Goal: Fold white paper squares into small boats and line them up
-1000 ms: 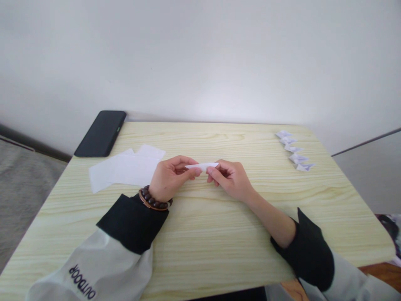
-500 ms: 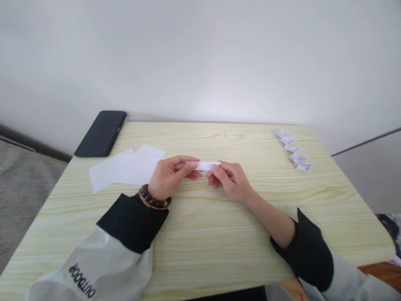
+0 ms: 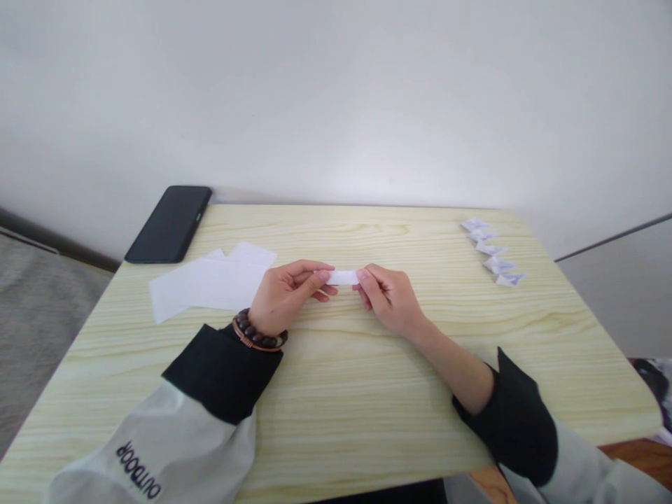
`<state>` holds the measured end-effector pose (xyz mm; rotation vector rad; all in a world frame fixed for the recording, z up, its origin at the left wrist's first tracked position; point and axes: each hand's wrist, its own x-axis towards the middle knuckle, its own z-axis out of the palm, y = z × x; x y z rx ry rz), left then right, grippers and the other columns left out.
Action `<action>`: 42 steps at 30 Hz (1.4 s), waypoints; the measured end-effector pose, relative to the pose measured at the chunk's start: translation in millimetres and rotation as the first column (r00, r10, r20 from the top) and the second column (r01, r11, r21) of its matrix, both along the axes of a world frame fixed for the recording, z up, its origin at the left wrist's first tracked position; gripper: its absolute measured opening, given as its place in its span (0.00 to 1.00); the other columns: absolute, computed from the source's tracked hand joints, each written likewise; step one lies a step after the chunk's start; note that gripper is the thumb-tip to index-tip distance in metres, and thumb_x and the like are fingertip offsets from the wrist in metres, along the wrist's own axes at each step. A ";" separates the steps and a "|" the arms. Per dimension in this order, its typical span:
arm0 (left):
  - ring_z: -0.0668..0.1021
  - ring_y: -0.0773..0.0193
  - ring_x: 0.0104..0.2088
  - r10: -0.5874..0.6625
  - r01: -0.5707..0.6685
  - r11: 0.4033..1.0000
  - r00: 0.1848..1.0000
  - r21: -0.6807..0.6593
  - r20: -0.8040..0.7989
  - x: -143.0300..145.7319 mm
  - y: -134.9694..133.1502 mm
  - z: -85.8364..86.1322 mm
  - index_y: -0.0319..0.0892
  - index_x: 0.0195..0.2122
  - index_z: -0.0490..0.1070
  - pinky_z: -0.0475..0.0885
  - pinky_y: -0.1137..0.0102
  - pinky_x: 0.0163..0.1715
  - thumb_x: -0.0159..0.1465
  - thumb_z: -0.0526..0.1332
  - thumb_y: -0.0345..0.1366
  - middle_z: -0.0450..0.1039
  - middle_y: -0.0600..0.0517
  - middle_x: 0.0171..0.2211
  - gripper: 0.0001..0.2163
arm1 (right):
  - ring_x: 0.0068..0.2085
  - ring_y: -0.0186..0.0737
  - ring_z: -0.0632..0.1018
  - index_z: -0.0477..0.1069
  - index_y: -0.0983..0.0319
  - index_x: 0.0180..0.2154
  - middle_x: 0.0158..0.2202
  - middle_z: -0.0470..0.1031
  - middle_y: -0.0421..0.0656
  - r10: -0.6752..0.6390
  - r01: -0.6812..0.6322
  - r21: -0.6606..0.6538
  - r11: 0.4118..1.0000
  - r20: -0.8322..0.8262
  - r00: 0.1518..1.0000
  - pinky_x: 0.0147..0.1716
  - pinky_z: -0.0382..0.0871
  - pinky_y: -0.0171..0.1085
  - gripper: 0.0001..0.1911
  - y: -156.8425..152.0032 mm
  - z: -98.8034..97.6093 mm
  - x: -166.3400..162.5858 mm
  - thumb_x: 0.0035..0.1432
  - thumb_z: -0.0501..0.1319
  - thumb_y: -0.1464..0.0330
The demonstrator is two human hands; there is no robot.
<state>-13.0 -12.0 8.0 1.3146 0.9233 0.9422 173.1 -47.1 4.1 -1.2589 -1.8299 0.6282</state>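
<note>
A narrow folded strip of white paper (image 3: 342, 278) is held just above the middle of the pale wood-grain table (image 3: 346, 392), a little toward its far edge, lying level and crosswise to the person. The left hand (image 3: 286, 297) is closed on the strip's left end, thumb on the near side and fingers curled over the far side. The right hand (image 3: 391, 301) pinches the right end between thumb and forefinger, its other fingers tucked in below. Only the short middle stretch of the strip shows between the two hands. Whether the heels of the hands rest on the table is hard to tell from this angle, though they look close to it.

A bracelet of dark brown round beads (image 3: 260, 337) circles the left wrist, and both forearms wear black cuffs on pale grey sleeves (image 3: 173, 448) that cross the table's near edge.

On the left part of the table, just beyond the left hand, lie loose flat sheets of white paper (image 3: 204, 285), overlapping one another. A black rectangular phone (image 3: 169, 222) sits at the table's far left corner, partly overhanging the edge. Near the far right corner, well apart from the hands, a short slanting row of small folded white paper shapes (image 3: 493, 253) runs along the table.
</note>
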 end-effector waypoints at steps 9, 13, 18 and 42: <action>0.80 0.62 0.27 0.010 -0.010 1.000 0.999 0.008 -0.041 0.8 -0.5 1.6 0.36 0.38 0.73 0.77 0.71 0.28 0.54 0.66 0.42 0.78 0.49 0.25 0.15 | 0.20 0.28 0.66 0.64 0.62 0.23 0.18 0.65 0.37 0.003 -0.003 0.005 1.000 0.009 1.000 0.24 0.59 0.29 0.18 -0.6 -1.5 0.4 0.65 0.47 0.66; 0.80 0.61 0.27 0.061 -0.057 0.997 0.994 0.048 -0.091 1.7 -1.1 1.2 0.38 0.36 0.70 0.76 0.69 0.30 0.53 0.66 0.43 0.77 0.52 0.23 0.15 | 0.22 0.28 0.70 0.66 0.61 0.38 0.26 0.71 0.38 -0.037 0.037 -0.013 0.999 -0.071 0.997 0.20 0.62 0.28 0.09 0.5 -3.5 -1.4 0.63 0.51 0.64; 0.80 0.64 0.28 0.130 -0.097 0.983 0.968 0.158 -0.216 0.5 -0.7 -1.1 0.40 0.34 0.70 0.74 0.71 0.32 0.55 0.64 0.42 0.78 0.53 0.24 0.12 | 0.25 0.29 0.74 0.67 0.59 0.38 0.34 0.73 0.41 -0.014 0.015 0.097 0.995 -0.008 1.000 0.24 0.67 0.29 0.07 3.5 -8.2 0.0 0.59 0.57 0.63; 0.77 0.64 0.37 0.190 0.176 0.808 0.825 0.562 -0.532 -5.1 1.6 -2.7 0.44 0.34 0.75 0.71 0.71 0.42 0.60 0.56 0.35 0.78 0.53 0.34 0.09 | 0.38 0.37 0.73 0.68 0.61 0.38 0.38 0.73 0.44 0.048 -0.087 0.129 0.988 0.278 0.959 0.38 0.68 0.35 0.07 8.1 -6.1 5.0 0.61 0.53 0.72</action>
